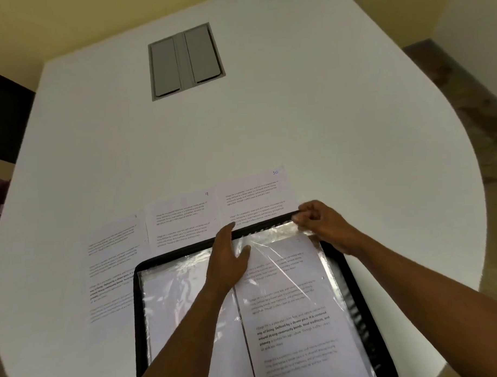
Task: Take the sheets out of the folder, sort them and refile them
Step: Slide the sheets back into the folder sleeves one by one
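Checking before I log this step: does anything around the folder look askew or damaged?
No damage shows. The three loose sheets lie stepped, not squared, the far-right one partly under the folder; the sleeve looks crinkled near the right hand.

The white table (pixel 351 114) is bare across the middle and right of the frame, so a hand can pass there. In the lower half, the open folder (pixel 138 305) and 3 loose sheets (pixel 183 218) occupy the surface. At upper centre a grey hatch (pixel 185 60) lies flush.

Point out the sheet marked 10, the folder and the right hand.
Sheet marked 10 (pixel 253 192), head view, printed upper half.
Folder (pixel 137 305), head view, black left edge.
Right hand (pixel 323 223), head view, back of hand.
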Motion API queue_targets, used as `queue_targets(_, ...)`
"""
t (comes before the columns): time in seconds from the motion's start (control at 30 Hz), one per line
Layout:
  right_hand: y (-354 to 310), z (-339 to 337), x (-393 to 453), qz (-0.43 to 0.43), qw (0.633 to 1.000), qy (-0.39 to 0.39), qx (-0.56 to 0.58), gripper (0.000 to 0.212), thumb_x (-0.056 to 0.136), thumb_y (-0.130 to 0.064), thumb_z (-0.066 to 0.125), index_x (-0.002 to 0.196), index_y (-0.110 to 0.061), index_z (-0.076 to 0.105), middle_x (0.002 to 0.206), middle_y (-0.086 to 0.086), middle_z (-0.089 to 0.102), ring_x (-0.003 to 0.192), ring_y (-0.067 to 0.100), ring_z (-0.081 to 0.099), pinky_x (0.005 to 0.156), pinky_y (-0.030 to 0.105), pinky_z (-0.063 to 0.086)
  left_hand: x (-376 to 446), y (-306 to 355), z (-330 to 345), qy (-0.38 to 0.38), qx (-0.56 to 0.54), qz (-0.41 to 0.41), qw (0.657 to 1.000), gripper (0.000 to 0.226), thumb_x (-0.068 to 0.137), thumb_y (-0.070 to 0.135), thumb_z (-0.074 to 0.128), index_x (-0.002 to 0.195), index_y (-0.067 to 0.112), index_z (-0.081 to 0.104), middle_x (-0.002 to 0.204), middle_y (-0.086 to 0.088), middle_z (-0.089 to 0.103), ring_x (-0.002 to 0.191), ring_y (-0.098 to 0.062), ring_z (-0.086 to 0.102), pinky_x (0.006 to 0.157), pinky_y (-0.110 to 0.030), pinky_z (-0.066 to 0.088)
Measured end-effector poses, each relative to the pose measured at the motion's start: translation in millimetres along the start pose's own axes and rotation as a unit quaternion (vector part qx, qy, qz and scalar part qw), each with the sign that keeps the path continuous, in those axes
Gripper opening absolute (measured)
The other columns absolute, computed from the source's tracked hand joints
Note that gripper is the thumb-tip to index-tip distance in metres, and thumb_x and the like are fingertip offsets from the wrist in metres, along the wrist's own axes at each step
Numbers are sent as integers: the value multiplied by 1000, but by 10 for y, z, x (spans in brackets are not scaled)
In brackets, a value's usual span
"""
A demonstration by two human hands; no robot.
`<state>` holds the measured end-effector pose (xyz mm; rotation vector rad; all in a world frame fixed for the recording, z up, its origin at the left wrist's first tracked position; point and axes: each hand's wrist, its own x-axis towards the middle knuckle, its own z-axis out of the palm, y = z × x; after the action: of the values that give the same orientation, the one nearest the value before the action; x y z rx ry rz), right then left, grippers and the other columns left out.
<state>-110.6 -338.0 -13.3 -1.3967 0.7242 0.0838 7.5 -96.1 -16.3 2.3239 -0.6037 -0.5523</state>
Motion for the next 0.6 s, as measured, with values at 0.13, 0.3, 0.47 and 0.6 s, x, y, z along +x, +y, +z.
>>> queue_targets(0.13, 270, -2, -380, 51, 999, 4, -17, 46, 78, -41, 78, 109, -18, 56, 103, 8, 68, 82, 21, 69, 70, 34, 57, -358, -28, 90, 1, 12, -22, 1000, 76, 90, 35, 63, 151, 23, 20, 157, 2, 24, 142, -16, 27, 114, -33, 29)
queue_targets(0.3, 444, 40, -741, 64, 977, -31, -202, 35, 79, -39, 79, 85, -9, 61, 72, 5, 65, 60, 14, 60, 57, 24, 49, -838, -24, 194, -37, 26, -40, 998, 66, 91, 40, 60, 148, 23, 30, 156, 2, 27, 143, -15, 27, 115, -29, 25)
queue_targets(0.47, 514, 81, -951, 55, 951, -3, -305, 35, 89, -30, 68, 69, -9, 49, 65, 9, 61, 67, 33, 69, 64, 39, 55, -1260, 53, 244, -67, 8, -38, 997, 56, 92, 40, 60, 142, 26, 39, 149, 6, 39, 135, -11, 38, 111, -24, 31)
queue_targets(0.6, 338, 207, -1181, 70, 987, -54, -132, 28, 94, -24, 63, 77, -6, 51, 74, 18, 61, 59, 26, 62, 52, 32, 53, -1535, 194, 259, -78, -51, -58, 994, 50, 90, 45, 62, 136, 33, 47, 141, 7, 49, 120, -5, 49, 96, -17, 40)
